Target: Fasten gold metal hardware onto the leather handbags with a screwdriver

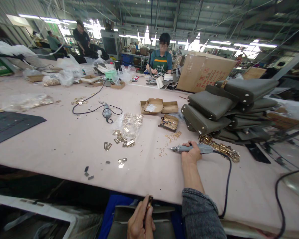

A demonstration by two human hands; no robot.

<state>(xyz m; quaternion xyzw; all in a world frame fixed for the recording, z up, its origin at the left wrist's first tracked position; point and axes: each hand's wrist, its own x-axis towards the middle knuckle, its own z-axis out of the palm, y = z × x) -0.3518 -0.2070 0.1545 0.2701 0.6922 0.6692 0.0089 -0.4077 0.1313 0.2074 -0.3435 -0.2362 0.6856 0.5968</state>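
My right hand (pixel 191 153) is wrapped round a grey electric screwdriver (pixel 205 149), whose tip points left over small gold screws (pixel 162 152) scattered on the table. A black cable runs from its back end. Low in the view, my left hand (pixel 141 220) pinches a small gold metal plate (pixel 150 199) between thumb and fingers, partly hidden by them. Just beneath that hand lies a dark olive bag piece (pixel 119 215), over something blue at the table's front edge. More gold plates (pixel 122 162) lie on the table to the left.
Olive bags (pixel 209 109) are stacked at the right, beside gold chain-like hardware (pixel 219 147). An open box of screws (pixel 169 122) stands mid-table. Another screwdriver (pixel 106 113) lies left of a plastic bag of plates (pixel 132 126). A co-worker (pixel 161 58) sits across, near a large carton (pixel 201 73).
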